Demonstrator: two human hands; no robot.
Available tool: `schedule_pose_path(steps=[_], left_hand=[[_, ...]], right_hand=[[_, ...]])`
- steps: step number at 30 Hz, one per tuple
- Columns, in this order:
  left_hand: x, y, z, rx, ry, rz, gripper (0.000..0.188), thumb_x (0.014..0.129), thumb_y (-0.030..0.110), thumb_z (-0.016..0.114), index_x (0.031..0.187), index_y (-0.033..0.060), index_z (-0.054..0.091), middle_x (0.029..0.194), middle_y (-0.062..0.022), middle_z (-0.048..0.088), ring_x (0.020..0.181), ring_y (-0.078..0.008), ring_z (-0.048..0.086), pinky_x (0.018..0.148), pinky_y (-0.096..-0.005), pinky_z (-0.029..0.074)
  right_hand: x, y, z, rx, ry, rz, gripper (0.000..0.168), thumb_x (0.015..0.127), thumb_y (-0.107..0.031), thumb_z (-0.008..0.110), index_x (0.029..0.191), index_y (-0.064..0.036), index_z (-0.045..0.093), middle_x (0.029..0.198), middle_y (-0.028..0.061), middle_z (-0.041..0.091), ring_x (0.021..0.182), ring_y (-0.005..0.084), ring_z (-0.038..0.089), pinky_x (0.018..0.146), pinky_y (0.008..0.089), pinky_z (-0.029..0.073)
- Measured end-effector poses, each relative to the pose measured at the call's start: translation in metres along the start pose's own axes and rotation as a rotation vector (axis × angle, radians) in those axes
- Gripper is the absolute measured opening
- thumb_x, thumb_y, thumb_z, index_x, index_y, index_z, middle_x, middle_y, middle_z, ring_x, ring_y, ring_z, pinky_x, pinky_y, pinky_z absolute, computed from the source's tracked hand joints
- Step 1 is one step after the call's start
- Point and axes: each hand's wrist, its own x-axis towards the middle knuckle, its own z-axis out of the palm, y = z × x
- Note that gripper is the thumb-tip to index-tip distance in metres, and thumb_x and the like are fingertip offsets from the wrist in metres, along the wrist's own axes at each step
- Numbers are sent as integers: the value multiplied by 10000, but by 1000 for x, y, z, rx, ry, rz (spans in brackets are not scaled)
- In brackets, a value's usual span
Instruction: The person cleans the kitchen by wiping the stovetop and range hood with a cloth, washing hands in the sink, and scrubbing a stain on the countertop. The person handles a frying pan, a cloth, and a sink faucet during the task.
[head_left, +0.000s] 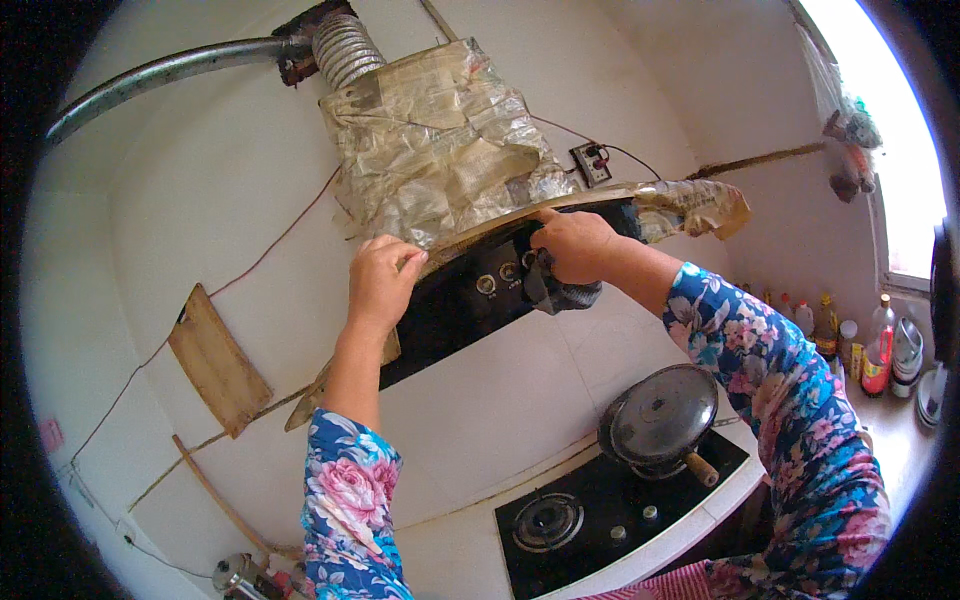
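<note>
Before me a range hood is wrapped in crinkled, yellowed plastic sheeting (450, 142). Its black front panel (442, 319) is bare and carries several round knobs (486, 283). My left hand (384, 281) is at the panel's upper left corner, thumb and forefinger pinched at the border of the sheeting. Farther right, my right hand (576, 244) holds a dark grey cloth (559, 289) that hangs below the palm over part of the panel. Its forefinger points along the panel's top edge, under the lip of the sheeting. The fingers on the cloth are partly hidden.
Below stands a black gas cooktop (592, 536) with a lidded wok (660, 420), its wooden handle toward me. Bottles (877, 352) line the counter at right. A power strip (591, 163) and cables hang behind the hood; a wooden board (219, 360) leans on the left wall.
</note>
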Motion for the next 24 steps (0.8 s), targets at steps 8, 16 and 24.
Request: schedule_pose_path(steps=[8,16,24], left_hand=[[-5,4,4,-23,43,-17,129,773,131,661,778,3,661,804,-130,615,803,-282,581,727,-349,452],[-6,6,7,-28,66,-54,134,790,125,640,801,-8,644,835,-129,614,794,-281,591,719,-343,459],[-2,8,7,-47,93,-133,118,787,108,638,801,-9,642,834,-123,615,794,-269,598,716,-327,462]], right_hand=[[-10,3,-4,75,58,22,301,672,-87,584,961,-128,658,1128,112,527,915,331,599,751,422,504],[-32,-10,8,507,516,-18,331,668,-48,596,998,-77,586,1025,136,563,936,345,575,774,424,485],[26,-80,15,121,755,-345,150,727,-128,567,873,-114,602,875,78,537,849,270,537,725,383,448]])
